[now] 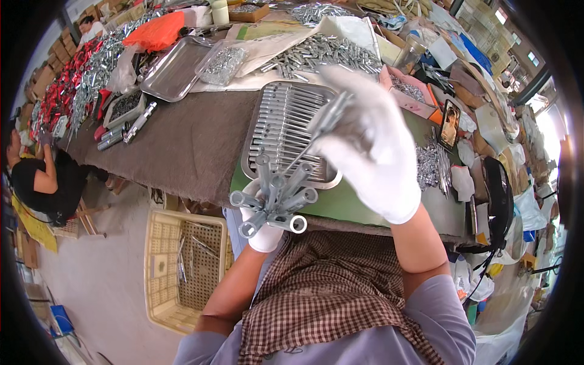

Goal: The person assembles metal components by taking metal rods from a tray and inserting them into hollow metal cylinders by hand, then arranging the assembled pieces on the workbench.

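Over the counter's near edge, your left hand is gripping metal tubes, likely stiff, slick and best held mid-barrel, while your blurred right hand is pinching metal pieces.

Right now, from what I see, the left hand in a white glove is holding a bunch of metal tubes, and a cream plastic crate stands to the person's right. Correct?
Not quite: the head view shows the cream plastic crate to the person's left. The white-gloved left hand does hold metal tubes.
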`<state>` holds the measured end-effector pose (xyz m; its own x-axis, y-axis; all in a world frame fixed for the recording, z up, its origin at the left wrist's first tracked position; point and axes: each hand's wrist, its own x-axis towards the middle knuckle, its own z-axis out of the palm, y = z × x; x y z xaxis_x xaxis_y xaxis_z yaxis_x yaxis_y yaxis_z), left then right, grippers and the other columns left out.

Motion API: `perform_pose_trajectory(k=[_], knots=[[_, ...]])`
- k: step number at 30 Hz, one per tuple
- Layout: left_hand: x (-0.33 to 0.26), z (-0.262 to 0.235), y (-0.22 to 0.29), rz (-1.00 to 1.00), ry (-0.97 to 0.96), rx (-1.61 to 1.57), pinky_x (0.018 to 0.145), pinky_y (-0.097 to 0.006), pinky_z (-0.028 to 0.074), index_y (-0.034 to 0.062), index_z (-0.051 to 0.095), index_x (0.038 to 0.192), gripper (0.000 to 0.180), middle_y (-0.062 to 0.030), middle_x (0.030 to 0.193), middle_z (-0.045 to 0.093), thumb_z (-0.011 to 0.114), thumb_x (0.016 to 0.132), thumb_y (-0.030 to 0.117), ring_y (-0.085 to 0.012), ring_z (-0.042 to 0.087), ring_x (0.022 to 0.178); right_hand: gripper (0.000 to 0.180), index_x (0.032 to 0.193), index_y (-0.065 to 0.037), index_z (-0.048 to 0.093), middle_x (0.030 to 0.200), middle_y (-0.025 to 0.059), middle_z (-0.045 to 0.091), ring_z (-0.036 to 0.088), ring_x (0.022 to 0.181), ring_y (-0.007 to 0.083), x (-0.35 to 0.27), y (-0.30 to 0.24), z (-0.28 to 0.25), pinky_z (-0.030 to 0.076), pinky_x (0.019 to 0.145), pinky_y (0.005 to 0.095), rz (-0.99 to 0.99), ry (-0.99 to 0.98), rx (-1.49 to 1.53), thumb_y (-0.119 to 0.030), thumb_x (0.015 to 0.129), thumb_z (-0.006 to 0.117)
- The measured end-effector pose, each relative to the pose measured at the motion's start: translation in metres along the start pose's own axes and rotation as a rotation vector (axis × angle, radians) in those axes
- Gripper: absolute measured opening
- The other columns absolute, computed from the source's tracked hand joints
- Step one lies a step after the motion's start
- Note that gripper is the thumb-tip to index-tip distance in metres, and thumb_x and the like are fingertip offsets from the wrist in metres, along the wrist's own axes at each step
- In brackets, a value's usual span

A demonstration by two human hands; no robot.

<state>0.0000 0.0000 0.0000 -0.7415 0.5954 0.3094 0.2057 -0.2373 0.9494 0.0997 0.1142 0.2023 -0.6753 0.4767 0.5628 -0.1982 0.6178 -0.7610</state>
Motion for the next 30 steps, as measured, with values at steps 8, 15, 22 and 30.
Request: perform_pose_trajectory(k=[8, 15, 22, 30], knots=[[0.002, -0.001, 0.021, -0.331, 0.006, -0.747, 0.08, -0.039, 0.054, 0.0065, 0.051, 0.12, 0.051, -0.0108, 0.11, 0.061, 0.042, 0.093, 0.049, -0.023, 0.062, 0.095, 0.051, 0.119, -0.008, 0.054, 0.096, 0.0096, 0.065, 0.067, 0.077, 0.0251, -0.011, 0.012, 0.021, 0.053, 0.068, 0.0316, -0.28, -0.11, -0.261, -0.003, 0.072, 0.072], [0.006, -0.004, 0.027, -0.438, -0.037, -0.882, 0.078, -0.042, 0.056, 0.0028, 0.05, 0.12, 0.05, -0.0144, 0.11, 0.061, 0.04, 0.094, 0.044, -0.0257, 0.063, 0.095, 0.049, 0.116, -0.008, 0.055, 0.095, 0.0098, 0.066, 0.065, 0.074, 0.027, -0.007, 0.013, 0.017, 0.053, 0.065, 0.0336, -0.31, -0.193, -0.293, -0.003, 0.07, 0.072], [0.008, -0.007, 0.036, -0.32, -0.137, -0.604, 0.075, -0.033, 0.057, 0.0009, 0.05, 0.119, 0.041, -0.0146, 0.109, 0.06, 0.045, 0.095, 0.034, -0.0219, 0.064, 0.092, 0.042, 0.108, -0.007, 0.059, 0.096, 0.0081, 0.067, 0.066, 0.081, 0.0272, -0.005, 0.014, 0.015, 0.052, 0.072, 0.0352, -0.241, -0.331, -0.291, -0.002, 0.068, 0.073], [0.012, -0.014, 0.028, -0.641, -0.175, -1.396, 0.068, -0.034, 0.058, -0.0017, 0.05, 0.097, 0.021, -0.0126, 0.086, 0.06, 0.046, 0.094, 0.019, -0.022, 0.064, 0.071, 0.023, 0.105, -0.002, 0.063, 0.099, 0.0132, 0.064, 0.063, 0.089, 0.0289, -0.003, 0.02, 0.006, 0.05, 0.078, 0.0345, 0.08, -0.223, -0.104, -0.008, 0.085, 0.054]])
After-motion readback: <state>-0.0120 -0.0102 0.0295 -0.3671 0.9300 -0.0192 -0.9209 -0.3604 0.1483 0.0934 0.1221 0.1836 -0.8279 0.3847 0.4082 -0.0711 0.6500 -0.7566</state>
